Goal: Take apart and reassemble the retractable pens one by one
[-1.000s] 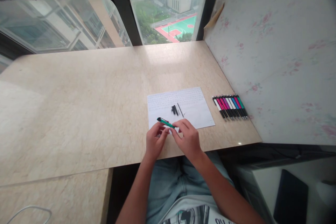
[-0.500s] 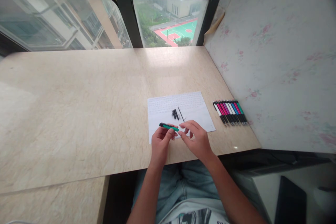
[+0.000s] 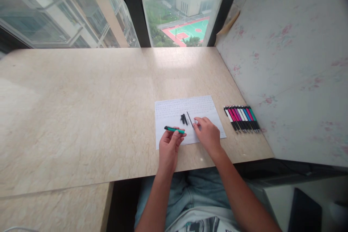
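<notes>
My left hand (image 3: 170, 143) is closed around a green pen barrel with a black clip (image 3: 174, 129), held slantwise above the paper. My right hand (image 3: 208, 134) is over the paper's right half. Its thumb and index finger are apart, with the tips at the lower end of a thin dark pen refill (image 3: 189, 119); whether they touch it I cannot tell. Left of the refill, small black pen parts (image 3: 184, 119) lie on the handwritten sheet of paper (image 3: 163, 116).
A row of several pens (image 3: 241, 119) in different colours lies on the desk (image 3: 108, 108) at the right, near the floral wall (image 3: 293, 79). Windows (image 3: 182, 21) stand along the desk's far edge. The desk's front edge is close to my lap.
My right hand has left the green barrel and moved right and forward to the refill. My left hand still holds the barrel. The view has shifted slightly.
</notes>
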A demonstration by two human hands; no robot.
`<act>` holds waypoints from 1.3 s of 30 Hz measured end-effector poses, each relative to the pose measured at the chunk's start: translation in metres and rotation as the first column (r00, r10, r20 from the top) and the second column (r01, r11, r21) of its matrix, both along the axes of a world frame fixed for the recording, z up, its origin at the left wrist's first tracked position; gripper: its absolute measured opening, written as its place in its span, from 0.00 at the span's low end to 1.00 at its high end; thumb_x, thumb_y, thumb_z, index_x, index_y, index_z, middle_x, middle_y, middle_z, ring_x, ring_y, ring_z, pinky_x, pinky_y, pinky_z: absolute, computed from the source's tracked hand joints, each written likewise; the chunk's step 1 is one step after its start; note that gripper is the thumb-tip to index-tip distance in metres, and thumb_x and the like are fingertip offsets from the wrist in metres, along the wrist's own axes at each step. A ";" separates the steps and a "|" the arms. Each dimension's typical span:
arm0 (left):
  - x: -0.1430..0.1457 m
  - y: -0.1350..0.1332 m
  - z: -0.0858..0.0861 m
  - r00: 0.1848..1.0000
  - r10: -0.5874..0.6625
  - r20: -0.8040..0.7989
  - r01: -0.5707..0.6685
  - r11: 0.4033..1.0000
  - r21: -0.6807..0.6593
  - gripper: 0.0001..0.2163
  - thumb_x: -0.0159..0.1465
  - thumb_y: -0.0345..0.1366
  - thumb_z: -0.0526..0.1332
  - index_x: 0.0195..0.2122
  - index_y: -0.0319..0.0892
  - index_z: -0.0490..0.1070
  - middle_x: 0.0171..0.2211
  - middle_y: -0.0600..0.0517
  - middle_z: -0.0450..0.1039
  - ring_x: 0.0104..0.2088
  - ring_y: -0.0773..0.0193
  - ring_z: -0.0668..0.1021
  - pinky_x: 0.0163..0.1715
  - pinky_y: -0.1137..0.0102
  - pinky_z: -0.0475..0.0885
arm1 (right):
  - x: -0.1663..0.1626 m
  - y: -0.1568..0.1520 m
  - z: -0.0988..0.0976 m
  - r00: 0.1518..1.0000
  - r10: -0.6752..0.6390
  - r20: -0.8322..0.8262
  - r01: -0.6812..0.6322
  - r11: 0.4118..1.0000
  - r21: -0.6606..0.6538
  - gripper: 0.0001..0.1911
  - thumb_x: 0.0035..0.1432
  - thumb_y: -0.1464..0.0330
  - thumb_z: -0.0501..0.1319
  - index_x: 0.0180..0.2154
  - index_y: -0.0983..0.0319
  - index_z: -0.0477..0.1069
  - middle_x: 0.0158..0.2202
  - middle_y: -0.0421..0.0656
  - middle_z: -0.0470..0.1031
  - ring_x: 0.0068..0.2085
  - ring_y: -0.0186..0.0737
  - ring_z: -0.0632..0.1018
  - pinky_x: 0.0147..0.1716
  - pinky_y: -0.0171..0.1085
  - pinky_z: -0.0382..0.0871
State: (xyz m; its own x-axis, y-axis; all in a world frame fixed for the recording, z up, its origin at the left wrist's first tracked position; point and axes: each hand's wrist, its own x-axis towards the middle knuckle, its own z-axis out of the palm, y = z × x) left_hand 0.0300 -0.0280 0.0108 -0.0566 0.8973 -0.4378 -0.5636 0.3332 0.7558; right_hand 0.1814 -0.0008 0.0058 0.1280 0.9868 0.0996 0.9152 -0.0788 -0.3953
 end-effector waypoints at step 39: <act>0.005 -0.001 0.000 0.977 0.142 0.159 -0.123 0.984 -0.128 0.12 0.55 0.35 0.69 0.39 0.40 0.72 0.37 0.50 0.78 0.35 0.68 0.80 0.34 0.75 0.74 | -0.015 -0.033 0.018 0.663 0.172 -0.729 -0.125 0.985 0.118 0.12 0.63 0.69 0.56 0.41 0.57 0.78 0.38 0.44 0.75 0.39 0.39 0.76 0.36 0.37 0.71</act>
State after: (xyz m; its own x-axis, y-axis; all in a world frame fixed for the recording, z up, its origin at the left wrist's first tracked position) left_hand 0.0353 -0.0290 0.0111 -0.0889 0.8290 -0.5522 -0.7234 0.3274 0.6079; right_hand 0.1661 -0.0341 0.0235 0.0348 0.9953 0.0907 0.3249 0.0746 -0.9428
